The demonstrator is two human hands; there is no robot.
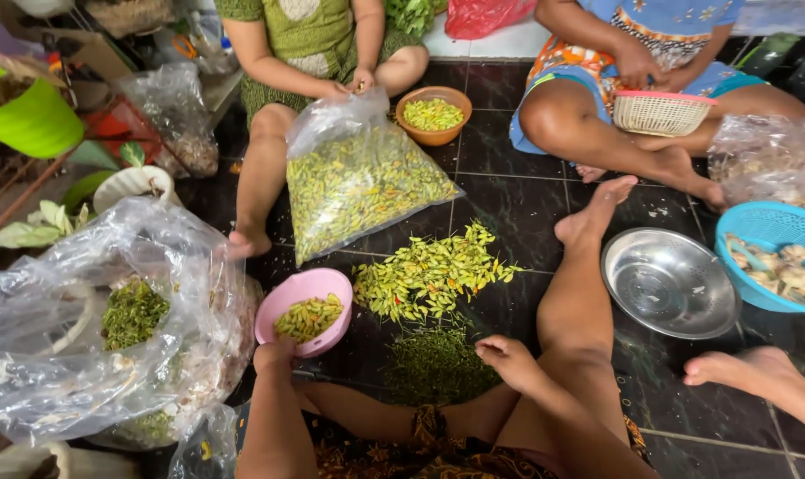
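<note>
I sit on a dark tiled floor. My left hand rests on the near rim of a pink bowl that holds yellow-green chilies. My right hand hovers with loosely curled fingers over a heap of dark green stems, and nothing shows between its fingers. Beyond the stems lies a loose pile of small yellow-green chilies. My right leg stretches out past the pile toward a steel bowl.
Across from me a person holds open a big clear bag of chilies beside an orange bowl. Another person at right holds a small woven basket. An empty steel bowl, blue basket and large plastic bag surround me.
</note>
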